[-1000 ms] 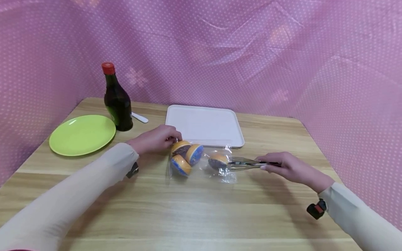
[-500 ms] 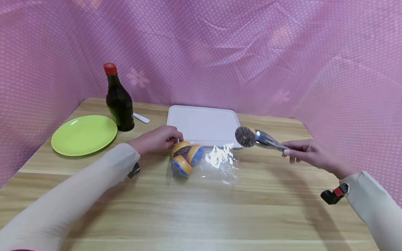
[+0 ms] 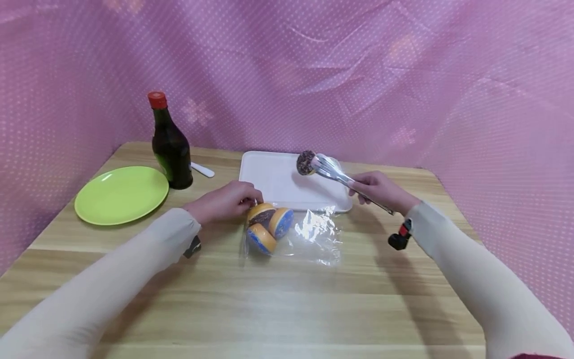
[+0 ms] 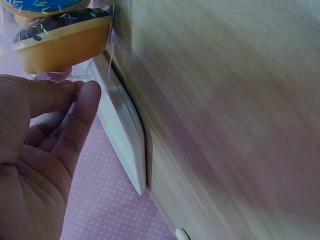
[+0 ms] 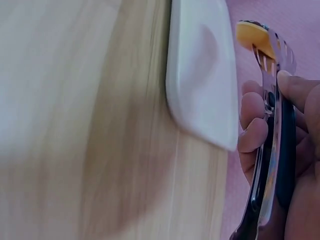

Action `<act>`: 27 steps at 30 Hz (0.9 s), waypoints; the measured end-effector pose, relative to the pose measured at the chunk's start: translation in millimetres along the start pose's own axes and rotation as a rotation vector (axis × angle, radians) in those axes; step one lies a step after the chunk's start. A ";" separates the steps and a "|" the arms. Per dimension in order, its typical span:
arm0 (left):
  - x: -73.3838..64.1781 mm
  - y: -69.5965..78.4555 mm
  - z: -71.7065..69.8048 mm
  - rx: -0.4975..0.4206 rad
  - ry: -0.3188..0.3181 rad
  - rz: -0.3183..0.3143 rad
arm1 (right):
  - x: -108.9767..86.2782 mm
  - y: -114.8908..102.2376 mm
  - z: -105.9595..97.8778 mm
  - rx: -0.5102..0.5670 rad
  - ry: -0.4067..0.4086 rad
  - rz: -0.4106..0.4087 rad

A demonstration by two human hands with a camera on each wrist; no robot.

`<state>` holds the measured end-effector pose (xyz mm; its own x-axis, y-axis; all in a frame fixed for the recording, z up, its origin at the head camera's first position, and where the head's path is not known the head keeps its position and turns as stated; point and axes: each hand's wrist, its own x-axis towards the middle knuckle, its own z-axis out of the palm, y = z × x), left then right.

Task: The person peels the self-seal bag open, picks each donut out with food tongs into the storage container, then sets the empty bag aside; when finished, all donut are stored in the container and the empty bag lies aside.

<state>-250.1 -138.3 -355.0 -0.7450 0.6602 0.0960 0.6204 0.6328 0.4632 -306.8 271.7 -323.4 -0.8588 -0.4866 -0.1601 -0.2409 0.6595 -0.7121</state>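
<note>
Wooden table (image 3: pixel 278 309): right fingers (image 5: pixel 252 136) grip tongs (image 3: pixel 333 172), doughnut (image 3: pixel 306 163) beyond them; left fingers (image 4: pixel 82 112) pinch bag (image 3: pixel 311 247)

The pale wood-grained tabletop (image 3: pixel 287 309) carries a round lime-green plate (image 3: pixel 121 195), a dark red-capped bottle (image 3: pixel 172 152), a white handle (image 3: pixel 204 170) and a rectangular white tray (image 3: pixel 269 174). A clear plastic bag (image 3: pixel 309 244) of doughnuts (image 3: pixel 261 237) lies before the tray.
</note>
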 end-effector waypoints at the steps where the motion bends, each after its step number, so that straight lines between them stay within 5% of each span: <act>1: 0.4 0.2 -0.4 0.000 0.003 -0.001 | 7.2 -3.6 3.0 0.001 -0.008 0.000; 11: 1.0 0.8 -4.4 0.005 0.000 -0.016 | 65.9 -38.9 34.8 0.082 -0.068 0.010; 19: 1.1 1.9 -3.6 -0.005 -0.025 -0.045 | 84.3 -53.3 56.2 0.252 -0.096 0.033; 27: 1.9 -0.1 -0.4 -0.017 -0.033 -0.048 | 95.4 -53.3 68.5 0.238 -0.109 0.083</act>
<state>-251.6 -137.3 -354.5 -0.7650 0.6425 0.0443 0.5798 0.6571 0.4817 -344.9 151.0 -347.5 -0.8143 -0.5039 -0.2882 -0.0475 0.5527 -0.8320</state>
